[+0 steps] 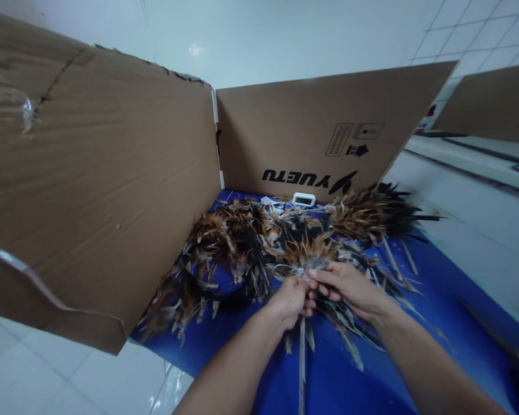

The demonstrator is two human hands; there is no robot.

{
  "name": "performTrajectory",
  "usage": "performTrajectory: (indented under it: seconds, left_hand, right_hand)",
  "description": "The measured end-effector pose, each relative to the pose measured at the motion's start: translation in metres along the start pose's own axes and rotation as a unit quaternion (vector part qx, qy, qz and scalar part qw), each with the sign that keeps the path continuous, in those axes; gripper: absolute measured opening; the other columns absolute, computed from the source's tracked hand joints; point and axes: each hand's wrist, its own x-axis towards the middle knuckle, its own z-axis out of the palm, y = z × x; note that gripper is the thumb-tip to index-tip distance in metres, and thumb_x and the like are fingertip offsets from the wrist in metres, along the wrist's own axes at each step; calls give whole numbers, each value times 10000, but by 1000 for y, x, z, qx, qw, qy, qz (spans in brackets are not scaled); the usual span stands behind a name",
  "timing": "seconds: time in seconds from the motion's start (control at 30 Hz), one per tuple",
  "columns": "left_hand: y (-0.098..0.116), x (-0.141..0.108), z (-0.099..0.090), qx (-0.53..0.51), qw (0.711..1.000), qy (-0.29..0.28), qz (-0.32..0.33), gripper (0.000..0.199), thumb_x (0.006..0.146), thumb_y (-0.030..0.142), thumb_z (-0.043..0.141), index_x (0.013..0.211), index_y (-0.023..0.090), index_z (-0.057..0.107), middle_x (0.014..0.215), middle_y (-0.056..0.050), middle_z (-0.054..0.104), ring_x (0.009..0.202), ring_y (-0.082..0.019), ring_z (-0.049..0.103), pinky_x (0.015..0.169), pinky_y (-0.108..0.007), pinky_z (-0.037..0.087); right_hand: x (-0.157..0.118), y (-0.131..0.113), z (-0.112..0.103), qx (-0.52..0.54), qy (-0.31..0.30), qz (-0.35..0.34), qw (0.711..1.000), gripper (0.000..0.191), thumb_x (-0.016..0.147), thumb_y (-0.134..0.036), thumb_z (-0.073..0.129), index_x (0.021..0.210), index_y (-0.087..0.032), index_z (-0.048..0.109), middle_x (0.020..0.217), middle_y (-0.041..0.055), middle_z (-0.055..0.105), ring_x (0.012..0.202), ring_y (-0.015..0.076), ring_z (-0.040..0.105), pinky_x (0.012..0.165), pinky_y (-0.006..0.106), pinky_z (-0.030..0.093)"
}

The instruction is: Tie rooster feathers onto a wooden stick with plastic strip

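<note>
Grip of the left hand [289, 298]: closed around a thin stick [302, 360] near its far end, with the near length projecting below the fist toward the near edge. Grip of the right hand [348, 283]: thumb and fingertips closed in a pinch at the base of a feather tuft [312, 251], directly beside the left fingers. The exact contact at the stems is partly hidden by the fingers. The stick and tuft are held over the middle of the blue bench [436, 305], with the brown tips pointing to the far side.

For good handling, anchor the stick firmly in the left hand so that it does not turn. Pinch the stems low and lightly; excess pressure could splay or bend them. Hold both hands close together for control.

Loose feathers [227, 227] are spread to the left and far side, and a feather bundle [363, 214] lies at far right. Stray plumes near the fingers could snag. A small white device [303, 199] is beside the far cardboard panel [285, 132].
</note>
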Motion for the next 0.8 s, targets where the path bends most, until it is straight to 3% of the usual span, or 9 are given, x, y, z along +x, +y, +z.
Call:
performTrajectory:
  seconds: [0.23, 0.57, 0.8]
  left_hand:
    - [-2, 1, 1, 2, 1000, -22, 7, 260, 781, 426, 465, 736, 172, 429, 571, 66, 351, 375, -12, 224, 378, -158, 125]
    - [-2, 1, 1, 10, 999, -53, 10, 316, 725, 463, 550, 733, 160, 458, 567, 75, 327, 396, -5, 213, 387, -157, 121]
    - [1, -2, 0, 2, 996, -87, 21, 200, 703, 327, 567, 729, 149, 481, 594, 57, 346, 416, -7, 235, 403, -167, 107]
  right_hand:
    - [4, 6, -1, 14, 35, 4, 999, 309, 627, -378, 720, 616, -140, 523, 520, -39, 500, 431, 38, 368, 362, 151, 230]
    - [0, 0, 1, -28, 56, 2, 998, 319, 591, -411, 730, 668, -137, 584, 490, -55, 449, 436, 50, 366, 361, 159, 240]
    - [0, 3, -1, -24, 51, -2, 998, 309, 596, -392, 727, 696, -132, 594, 498, -49, 472, 444, 54, 383, 362, 158, 243]
